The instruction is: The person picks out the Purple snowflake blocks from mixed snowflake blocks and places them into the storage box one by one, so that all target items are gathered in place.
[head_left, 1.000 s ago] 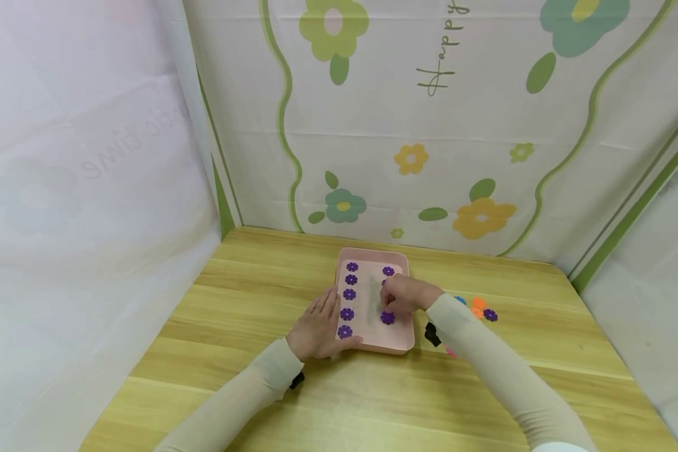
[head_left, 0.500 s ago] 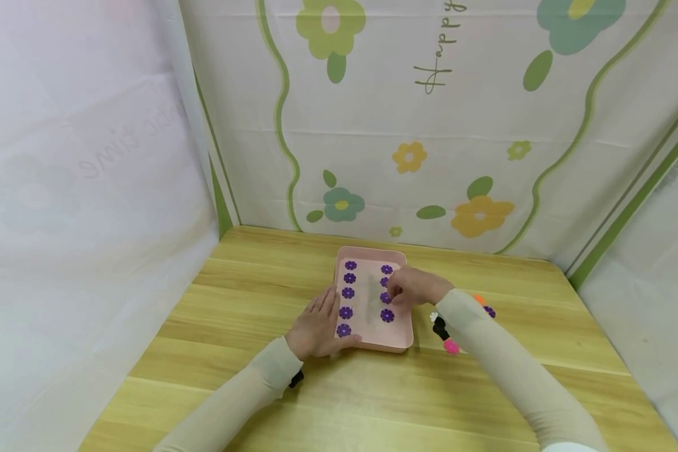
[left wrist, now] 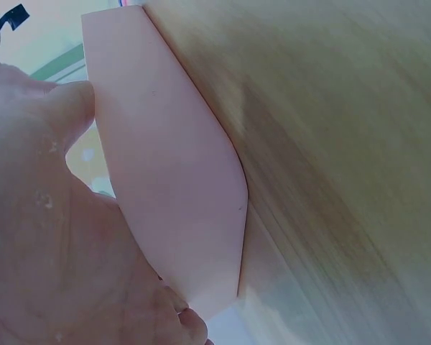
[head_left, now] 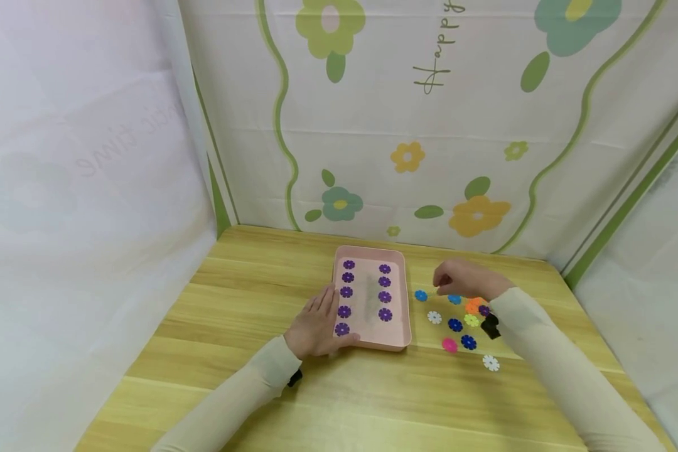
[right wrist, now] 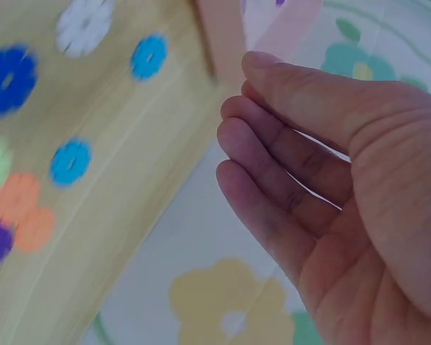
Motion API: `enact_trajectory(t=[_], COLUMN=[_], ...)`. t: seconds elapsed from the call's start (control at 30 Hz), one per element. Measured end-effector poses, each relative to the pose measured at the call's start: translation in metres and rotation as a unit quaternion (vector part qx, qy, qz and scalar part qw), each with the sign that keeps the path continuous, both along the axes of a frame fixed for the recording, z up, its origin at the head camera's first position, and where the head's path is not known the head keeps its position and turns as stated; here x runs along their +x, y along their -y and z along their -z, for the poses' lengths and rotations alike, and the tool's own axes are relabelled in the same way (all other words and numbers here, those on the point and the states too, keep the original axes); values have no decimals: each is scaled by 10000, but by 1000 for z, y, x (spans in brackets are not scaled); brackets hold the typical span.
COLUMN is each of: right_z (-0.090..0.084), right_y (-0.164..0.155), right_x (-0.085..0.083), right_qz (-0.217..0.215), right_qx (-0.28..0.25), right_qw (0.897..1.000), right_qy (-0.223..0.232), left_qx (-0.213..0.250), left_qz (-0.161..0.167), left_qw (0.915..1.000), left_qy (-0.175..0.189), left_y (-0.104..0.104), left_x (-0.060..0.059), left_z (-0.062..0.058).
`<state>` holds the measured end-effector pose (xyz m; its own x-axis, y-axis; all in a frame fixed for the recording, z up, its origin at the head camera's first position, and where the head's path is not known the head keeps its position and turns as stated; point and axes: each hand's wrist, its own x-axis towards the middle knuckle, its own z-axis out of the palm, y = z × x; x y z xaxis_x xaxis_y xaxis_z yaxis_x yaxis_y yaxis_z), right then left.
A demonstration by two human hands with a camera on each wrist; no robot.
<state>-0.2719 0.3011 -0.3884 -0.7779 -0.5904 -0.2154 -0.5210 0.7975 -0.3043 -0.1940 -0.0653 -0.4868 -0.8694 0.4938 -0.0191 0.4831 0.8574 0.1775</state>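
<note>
A pink tray lies on the wooden table and holds two columns of purple flower pieces. My left hand rests against the tray's left front corner, fingers straight along the side and thumb on the front rim; the left wrist view shows the left hand against the tray. My right hand hovers to the right of the tray, above loose flower pieces. In the right wrist view the right hand has relaxed fingers and holds nothing.
Loose flower pieces in light blue, white, pink, green, orange and purple lie scattered right of the tray. Flower-printed cloth walls close the table at the back and on both sides.
My right hand has left the tray's right column of purple pieces and moved right, over the loose pieces. My left hand has stayed at the tray's corner.
</note>
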Motion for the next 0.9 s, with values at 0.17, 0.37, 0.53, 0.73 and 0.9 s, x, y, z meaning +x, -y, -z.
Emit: enact_trajectory(t=[0.17, 0.37, 0.53, 0.73, 0.9], right_z=[-2, 5, 18, 35, 59], right_y=[-36, -73, -97, -116, -127], right_x=[8, 17, 22, 28, 33], right_qz=[249, 541, 867, 1259, 1637], right_qx=[4, -33, -62, -147, -272], right_qw=[9997, 9985, 9961, 9918, 9860], right_qy=[-82, -85, -150, -144, -188], left_qx=[6, -73, -69, -140, -76], left_qz=[6, -60, -95, -79, -77], left_qw=[10000, 10000, 9998, 9997, 9998], left_qy=[-86, 14, 152, 189, 159], left_y=[1, -1, -1, -1, -1], left_x=[-3, -1, 0, -2, -3], left_z=[7, 3, -3, 2, 7])
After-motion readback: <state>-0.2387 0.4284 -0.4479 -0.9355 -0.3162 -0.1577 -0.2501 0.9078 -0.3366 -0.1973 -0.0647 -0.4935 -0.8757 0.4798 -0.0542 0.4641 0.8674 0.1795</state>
